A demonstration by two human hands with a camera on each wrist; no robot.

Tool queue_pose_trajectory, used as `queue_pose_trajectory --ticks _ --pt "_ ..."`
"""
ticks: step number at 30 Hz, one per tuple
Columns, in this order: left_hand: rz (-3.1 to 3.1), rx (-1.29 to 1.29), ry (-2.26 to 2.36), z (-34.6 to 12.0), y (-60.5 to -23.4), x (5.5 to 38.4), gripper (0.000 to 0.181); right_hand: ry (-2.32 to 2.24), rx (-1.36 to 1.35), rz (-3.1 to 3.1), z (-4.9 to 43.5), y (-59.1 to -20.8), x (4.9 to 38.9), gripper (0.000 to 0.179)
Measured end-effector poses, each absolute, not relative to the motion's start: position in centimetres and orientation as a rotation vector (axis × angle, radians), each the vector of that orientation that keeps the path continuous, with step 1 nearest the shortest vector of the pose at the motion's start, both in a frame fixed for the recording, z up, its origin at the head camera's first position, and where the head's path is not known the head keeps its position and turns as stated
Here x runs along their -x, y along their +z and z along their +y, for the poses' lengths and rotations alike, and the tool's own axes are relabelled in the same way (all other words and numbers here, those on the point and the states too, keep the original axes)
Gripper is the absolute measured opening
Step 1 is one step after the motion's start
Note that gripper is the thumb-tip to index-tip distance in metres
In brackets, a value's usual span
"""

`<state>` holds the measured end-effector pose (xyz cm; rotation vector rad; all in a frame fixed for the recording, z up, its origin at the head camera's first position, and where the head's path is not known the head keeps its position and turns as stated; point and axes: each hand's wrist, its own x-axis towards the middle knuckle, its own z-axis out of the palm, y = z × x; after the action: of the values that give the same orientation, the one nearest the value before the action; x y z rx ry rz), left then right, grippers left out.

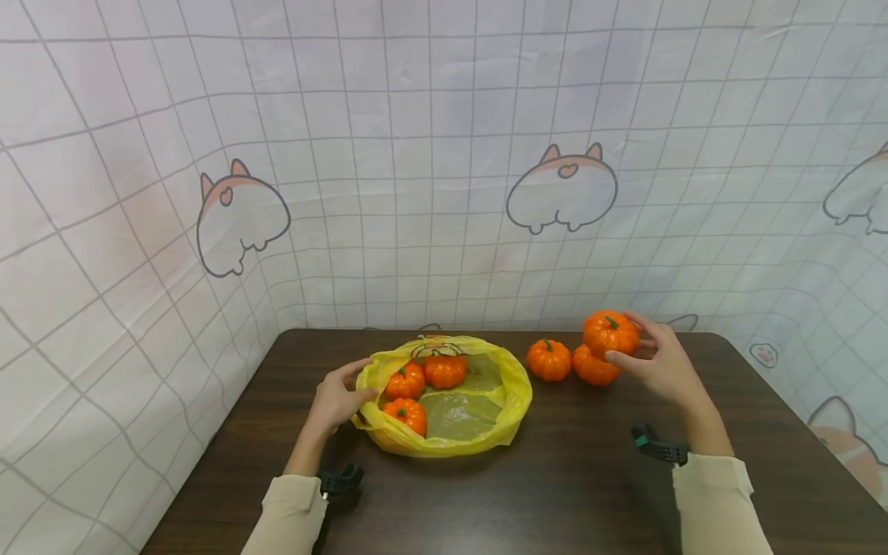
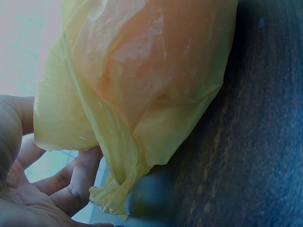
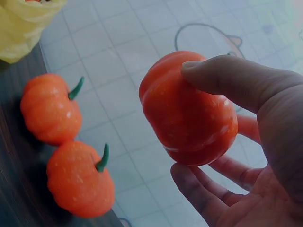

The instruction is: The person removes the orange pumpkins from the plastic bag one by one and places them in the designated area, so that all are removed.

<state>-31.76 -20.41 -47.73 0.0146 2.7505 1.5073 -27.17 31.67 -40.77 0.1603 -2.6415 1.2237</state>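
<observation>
In the head view my left hand [image 1: 336, 397] holds the left rim of a yellow plastic bag [image 1: 515, 397], thumb over the edge and fingers outside. The bag stands with its mouth wide, and 3 small orange pumpkins lie at its left and back, one of them a front pumpkin [image 1: 405, 416]. My right hand [image 1: 662, 362] grips another orange pumpkin [image 3: 187, 111] between thumb and fingers, raised off the table. Below and left of it, two more pumpkins sit side by side: a left pumpkin [image 1: 549, 360] and a right pumpkin [image 1: 593, 368], partly hidden by the held one.
All this is on a dark brown wooden table [image 1: 555, 478]. A white cloth [image 1: 430, 193] with a grid and cartoon animal prints hangs behind and at both sides. Each wrist wears a black strap, the right strap [image 1: 662, 447] with a green mark.
</observation>
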Motion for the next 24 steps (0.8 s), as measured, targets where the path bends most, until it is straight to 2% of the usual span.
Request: queue_pose_trajectory --ticks 24 --pt "2.752 -0.042 1.506 -20.5 -48.1 32.0 0.058 1.285 0.063 -2.656 35.1 -43.0 27.3 0.089"
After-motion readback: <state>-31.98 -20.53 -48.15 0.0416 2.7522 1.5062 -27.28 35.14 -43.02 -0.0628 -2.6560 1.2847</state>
